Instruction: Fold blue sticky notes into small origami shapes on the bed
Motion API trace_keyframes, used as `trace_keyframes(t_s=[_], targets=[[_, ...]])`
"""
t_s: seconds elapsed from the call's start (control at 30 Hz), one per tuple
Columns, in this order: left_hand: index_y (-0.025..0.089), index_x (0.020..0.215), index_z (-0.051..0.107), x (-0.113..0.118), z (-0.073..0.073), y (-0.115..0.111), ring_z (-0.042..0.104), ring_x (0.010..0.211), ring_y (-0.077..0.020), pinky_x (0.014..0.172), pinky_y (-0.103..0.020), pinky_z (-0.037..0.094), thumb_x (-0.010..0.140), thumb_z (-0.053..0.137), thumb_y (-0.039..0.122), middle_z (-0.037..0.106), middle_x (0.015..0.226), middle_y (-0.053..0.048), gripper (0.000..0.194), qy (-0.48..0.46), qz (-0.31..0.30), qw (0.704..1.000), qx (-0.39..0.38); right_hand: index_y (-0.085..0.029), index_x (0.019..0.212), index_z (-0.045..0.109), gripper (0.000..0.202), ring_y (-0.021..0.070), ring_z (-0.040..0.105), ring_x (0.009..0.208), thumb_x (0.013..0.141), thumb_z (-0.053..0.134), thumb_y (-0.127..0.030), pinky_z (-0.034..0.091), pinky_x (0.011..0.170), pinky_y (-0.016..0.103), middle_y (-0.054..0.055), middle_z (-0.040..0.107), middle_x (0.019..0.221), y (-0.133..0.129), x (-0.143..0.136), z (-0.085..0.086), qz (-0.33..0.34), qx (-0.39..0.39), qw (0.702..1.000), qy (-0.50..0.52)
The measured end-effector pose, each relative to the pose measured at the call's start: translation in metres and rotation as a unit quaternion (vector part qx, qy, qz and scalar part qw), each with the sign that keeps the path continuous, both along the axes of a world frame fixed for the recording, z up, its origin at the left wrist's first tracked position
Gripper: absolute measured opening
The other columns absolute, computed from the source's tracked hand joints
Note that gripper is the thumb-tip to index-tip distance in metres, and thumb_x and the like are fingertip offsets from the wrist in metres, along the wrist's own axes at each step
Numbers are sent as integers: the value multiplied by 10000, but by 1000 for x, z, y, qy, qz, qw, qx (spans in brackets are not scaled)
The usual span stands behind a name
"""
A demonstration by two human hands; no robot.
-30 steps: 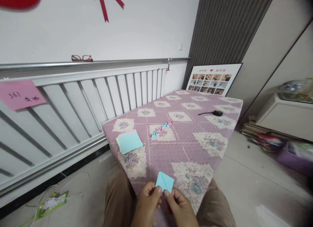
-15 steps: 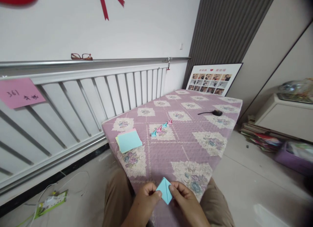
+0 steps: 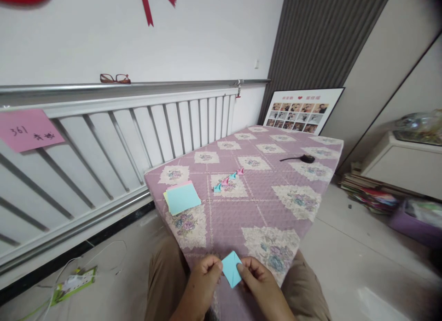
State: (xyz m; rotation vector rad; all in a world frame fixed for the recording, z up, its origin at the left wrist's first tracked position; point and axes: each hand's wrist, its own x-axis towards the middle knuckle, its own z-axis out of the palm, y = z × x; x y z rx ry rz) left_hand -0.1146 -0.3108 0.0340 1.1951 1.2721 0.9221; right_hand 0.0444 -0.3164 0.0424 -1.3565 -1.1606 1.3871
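Note:
A small diamond of folded blue paper [image 3: 231, 269], with crease lines showing, is held up over the near edge of the table. My left hand [image 3: 206, 276] pinches its left corner between thumb and forefinger. On the right corner, my right hand [image 3: 257, 277] presses its thumb on the front, other fingers curled behind. Beyond the hands, several small folded paper pieces [image 3: 225, 181], pink and blue, stand in a slanting row on the tablecloth. To their left lies a stack of square paper sheets [image 3: 183, 199], light blue on top, with pink and yellow edges showing beneath.
A purple floral cloth [image 3: 228, 219] covers the table. A black round object with a strap [image 3: 306, 159] lies at its right side. A white radiator [image 3: 165, 127] runs along the left, with glasses [image 3: 115, 78] on the pipe above. A power strip [image 3: 74, 284] lies on the floor.
My left thumb has slid outward from the paper's face to its left corner, uncovering more of the front. My right hand keeps its grip.

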Motion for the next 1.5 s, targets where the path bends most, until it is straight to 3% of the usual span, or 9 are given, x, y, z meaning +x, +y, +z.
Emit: trace_keyframes(t_s=[0.2,0.4,0.6,0.87,1.03,1.17,1.27,1.5], targets=[[184,678,531,3,-8,9,435,522,-113,515,-223,337,800,443,373,459,560,47,241,37,-9,999,-14,-213,695,536,266,125,420,547,719,557,-477,357,539,243,-50,459,587,12,5,-5,6,29,998,-60],[177,769,540,8,-20,28,489,567,-109,547,-209,370,777,460,170,547,659,30,81,85,-15,996,3,-218,678,533,176,150,489,594,729,507,-384,393,575,257,-29,519,605,31,13,-13,32,62,984,-164],[198,923,561,10,-17,43,549,676,-132,610,-218,362,758,513,110,590,729,30,193,206,-31,978,29,-212,775,561,107,153,544,636,756,486,-286,402,611,253,-21,592,658,44,14,-15,66,76,971,-215],[215,976,563,10,-9,50,595,797,-202,688,-283,351,772,520,141,645,851,-20,220,363,-87,927,39,-227,767,582,87,165,558,650,764,495,-218,375,624,264,-16,612,678,54,9,-15,94,107,940,-311],[185,1065,547,11,-10,45,574,912,-238,765,-330,377,796,535,151,615,1003,-70,271,481,-110,865,93,-215,782,600,113,208,574,822,759,496,-178,392,746,297,45,625,840,54,9,-20,88,126,916,-372],[248,1030,604,11,-20,39,518,1011,-218,826,-327,387,886,500,153,592,1080,-22,201,486,-165,831,214,-204,919,625,211,214,580,921,786,467,-158,412,804,293,75,630,956,55,10,-23,110,132,886,-430],[271,1045,620,11,-32,32,528,993,-210,815,-327,411,931,476,197,614,1066,-1,198,487,-208,811,248,-209,996,627,269,209,585,958,783,475,-149,418,831,283,77,638,1004,58,12,-23,123,121,883,-436],[305,1246,510,2,-54,19,507,1081,-250,895,-408,392,945,461,225,595,1167,-31,316,496,-181,764,369,-194,1015,640,350,200,592,913,708,500,-101,421,799,269,77,633,986,70,10,-13,169,126,884,-418]])
